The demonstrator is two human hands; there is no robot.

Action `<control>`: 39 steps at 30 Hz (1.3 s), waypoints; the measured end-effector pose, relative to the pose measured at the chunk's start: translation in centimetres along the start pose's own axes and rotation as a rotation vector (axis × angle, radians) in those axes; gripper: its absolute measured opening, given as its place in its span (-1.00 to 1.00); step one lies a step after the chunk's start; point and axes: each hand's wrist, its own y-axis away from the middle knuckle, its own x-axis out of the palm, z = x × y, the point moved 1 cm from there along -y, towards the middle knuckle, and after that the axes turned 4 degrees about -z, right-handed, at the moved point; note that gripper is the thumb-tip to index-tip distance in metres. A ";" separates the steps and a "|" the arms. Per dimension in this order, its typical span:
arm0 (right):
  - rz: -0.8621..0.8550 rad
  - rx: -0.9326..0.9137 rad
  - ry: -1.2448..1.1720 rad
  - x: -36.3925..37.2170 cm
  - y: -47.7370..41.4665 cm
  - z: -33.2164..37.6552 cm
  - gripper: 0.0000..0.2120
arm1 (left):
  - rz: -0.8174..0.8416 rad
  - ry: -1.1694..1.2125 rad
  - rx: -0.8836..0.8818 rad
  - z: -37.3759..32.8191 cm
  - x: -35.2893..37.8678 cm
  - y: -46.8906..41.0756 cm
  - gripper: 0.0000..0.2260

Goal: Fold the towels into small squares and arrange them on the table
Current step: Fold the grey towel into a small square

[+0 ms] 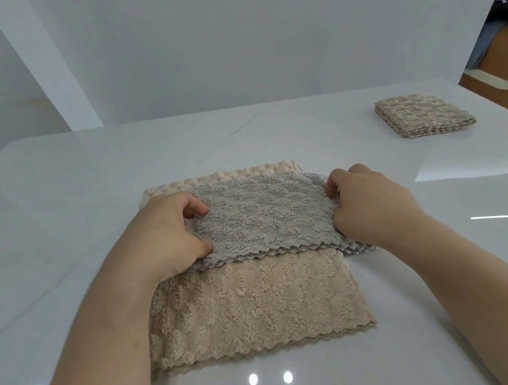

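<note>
Now your left hand (pixel 169 229) and right hand (pixel 369 202) each pinch a short end of the grey towel (pixel 265 219) — its long axis runs side to side between them. It lies atop the beige towel (pixel 252 305), with one folded square (pixel 423 115) well apart, far right on the table (pixel 58 188).

You work in bright, even, cool light from overhead; the glossy table (pixel 58 188) throws back round glare spots (pixel 253 379) near the bottom edge and a thin streak (pixel 499 216) at right; shadows are faint and soft; straight lines bow toward the edges; the far right corner is blurred.
</note>
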 end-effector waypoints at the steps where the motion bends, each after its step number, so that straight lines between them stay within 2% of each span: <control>1: 0.004 -0.003 0.022 0.0 0.1 0.0 -0.63 | 0.015 -0.032 -0.010 -0.1 0.0 0.0 -0.57; 3: -0.011 -0.005 0.063 0.0 0.2 0.0 -0.58 | 0.028 -0.050 -0.031 0.0 -0.1 0.0 -0.58; 5: -0.072 -0.006 0.078 -0.1 0.2 0.0 -0.54 | -0.034 0.045 -0.047 0.0 -0.2 -0.2 -0.63; 7: -0.182 -0.029 0.023 -0.1 0.0 0.0 -0.54 | -0.227 0.161 -0.003 -0.3 -0.3 -0.3 -0.71; 9: -0.304 -0.118 -0.109 0.1 -0.2 0.4 -0.57 | -0.436 0.132 0.140 -1.2 0.1 -0.2 -0.76; 10: -0.331 -0.180 -0.174 0.4 -0.3 0.8 -0.59 | -0.486 0.095 0.227 -1.8 0.4 0.0 -0.75; 12: -0.286 -0.294 -0.239 1.0 -0.5 1.9 -0.60 | -0.443 -0.003 0.361 -3.1 1.6 0.3 -0.69; 14: -0.163 -0.377 -0.208 1.8 -0.3 3.1 -0.53 | -0.340 -0.116 0.445 -3.8 3.0 0.3 -0.61; 18: -0.003 -0.462 -0.134 3.3 -0.6 3.9 -0.44 | -0.093 -0.276 0.479 -3.5 5.7 -0.8 -0.51; 22: 0.105 -0.388 -0.171 3.9 -0.8 3.5 -0.42 | 0.036 -0.415 0.424 -3.0 6.9 -1.5 -0.45; 30: 0.137 -0.197 -0.117 4.1 -1.3 2.2 -0.26 | 0.085 -0.433 0.135 -1.2 6.0 -2.0 -0.29; 34: 0.132 -0.143 -0.094 3.7 -1.1 1.4 -0.18 | 0.085 -0.404 -0.001 -0.1 5.5 -2.0 -0.32; 39: 0.139 -0.060 -0.068 3.6 -1.7 0.1 -0.21 | 0.079 -0.358 -0.028 0.1 5.1 -2.7 -0.40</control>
